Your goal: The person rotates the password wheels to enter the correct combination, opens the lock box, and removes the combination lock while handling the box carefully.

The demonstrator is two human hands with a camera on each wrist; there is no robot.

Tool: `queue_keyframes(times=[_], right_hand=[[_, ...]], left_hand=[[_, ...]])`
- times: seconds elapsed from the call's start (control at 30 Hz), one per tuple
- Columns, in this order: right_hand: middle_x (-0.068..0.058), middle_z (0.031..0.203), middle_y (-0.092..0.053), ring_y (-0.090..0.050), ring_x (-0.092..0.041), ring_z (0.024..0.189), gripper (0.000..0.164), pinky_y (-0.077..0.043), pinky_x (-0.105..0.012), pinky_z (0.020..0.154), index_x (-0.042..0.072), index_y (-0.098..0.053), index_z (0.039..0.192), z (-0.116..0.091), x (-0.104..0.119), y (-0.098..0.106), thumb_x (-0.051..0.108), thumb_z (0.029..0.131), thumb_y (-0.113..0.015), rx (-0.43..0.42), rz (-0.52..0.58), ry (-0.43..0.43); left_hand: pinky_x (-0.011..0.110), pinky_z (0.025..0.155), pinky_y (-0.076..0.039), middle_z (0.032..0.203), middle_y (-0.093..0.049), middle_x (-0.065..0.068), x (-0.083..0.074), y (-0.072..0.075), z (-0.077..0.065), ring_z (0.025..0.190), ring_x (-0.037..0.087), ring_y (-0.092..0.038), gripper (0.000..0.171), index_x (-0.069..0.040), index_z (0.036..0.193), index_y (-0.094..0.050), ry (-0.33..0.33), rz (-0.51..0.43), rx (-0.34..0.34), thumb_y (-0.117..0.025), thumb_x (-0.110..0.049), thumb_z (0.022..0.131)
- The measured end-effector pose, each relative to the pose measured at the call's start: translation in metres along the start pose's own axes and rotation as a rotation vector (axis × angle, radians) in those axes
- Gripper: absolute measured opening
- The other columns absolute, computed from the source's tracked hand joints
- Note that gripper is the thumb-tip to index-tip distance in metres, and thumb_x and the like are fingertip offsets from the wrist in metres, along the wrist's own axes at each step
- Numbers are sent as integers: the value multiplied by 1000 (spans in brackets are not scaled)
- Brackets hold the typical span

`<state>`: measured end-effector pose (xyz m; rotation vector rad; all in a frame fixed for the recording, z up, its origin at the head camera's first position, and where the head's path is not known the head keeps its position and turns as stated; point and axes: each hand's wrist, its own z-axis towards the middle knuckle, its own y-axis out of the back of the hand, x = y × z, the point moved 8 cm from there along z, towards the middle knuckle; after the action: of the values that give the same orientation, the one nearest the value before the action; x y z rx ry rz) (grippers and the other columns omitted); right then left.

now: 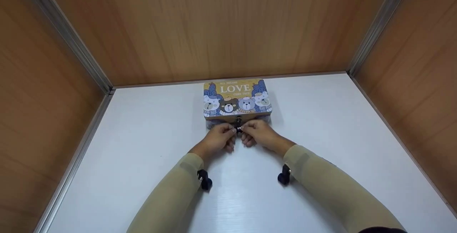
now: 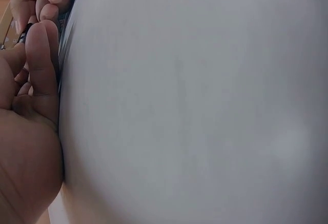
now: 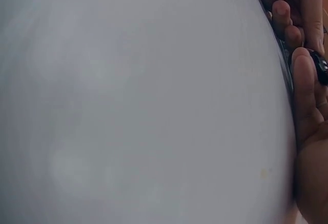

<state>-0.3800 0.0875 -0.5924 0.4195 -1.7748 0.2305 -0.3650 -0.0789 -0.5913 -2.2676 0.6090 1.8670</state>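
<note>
A box [image 1: 237,97] with "LOVE" and cartoon bears on its lid sits closed against the back wall. A small black padlock [image 1: 239,125] hangs from the clasp at its front. From the left, my left hand [image 1: 218,136] pinches the padlock between thumb and index finger. My right hand [image 1: 262,133] pinches it from the other side, fingertips close to the left ones. The right wrist view shows the padlock's dark body [image 3: 321,66] with pale marks, between the two hands. In the left wrist view, fingers mostly hide the padlock [image 2: 24,33].
The white tabletop [image 1: 142,129] spreads around the box. Wooden panels enclose it, with a back wall [image 1: 228,26], a left wall [image 1: 43,83] and a right wall [image 1: 414,65]. Metal strips run along the corners. A small black camera hangs under each sleeve.
</note>
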Motion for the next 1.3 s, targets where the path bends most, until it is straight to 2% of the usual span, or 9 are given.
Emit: queue_keyframes(times=[0.43, 0.8, 1.1, 1.3], right_hand=[[-6, 81, -78, -76, -14, 65, 29, -68, -26, 62, -8, -74, 115, 0, 1, -2, 18, 118, -60, 7, 11, 18], [-6, 82, -77, -76, -14, 66, 22, -68, -27, 62, -1, -74, 108, 1, 1, -1, 18, 116, -63, 7, 31, 16], [-8, 83, -76, -75, -16, 66, 15, -68, -28, 61, -1, -69, 121, 1, -1, 1, 10, 111, -66, -21, 59, 13], [-8, 82, -76, -75, -15, 66, 12, -68, -27, 61, -1, -70, 117, 1, 0, 1, 9, 111, -66, -14, 49, 23]], left_hand=[[27, 61, -63, 86, -67, 4, 0, 0, -1, 65, 15, -69, 23, 2, 115, -66, 6, -49, -1, -56, -17, 120], [25, 61, -62, 89, -66, 4, 1, 0, -1, 67, 14, -69, 22, 1, 116, -67, 20, -50, -5, -55, -16, 120], [26, 61, -63, 90, -66, 5, 0, -1, -2, 67, 14, -69, 20, 0, 115, -66, 30, -59, 0, -57, -17, 120], [26, 61, -63, 89, -67, 5, -1, -1, -2, 66, 15, -69, 21, 1, 116, -66, 12, -39, 3, -58, -18, 120]])
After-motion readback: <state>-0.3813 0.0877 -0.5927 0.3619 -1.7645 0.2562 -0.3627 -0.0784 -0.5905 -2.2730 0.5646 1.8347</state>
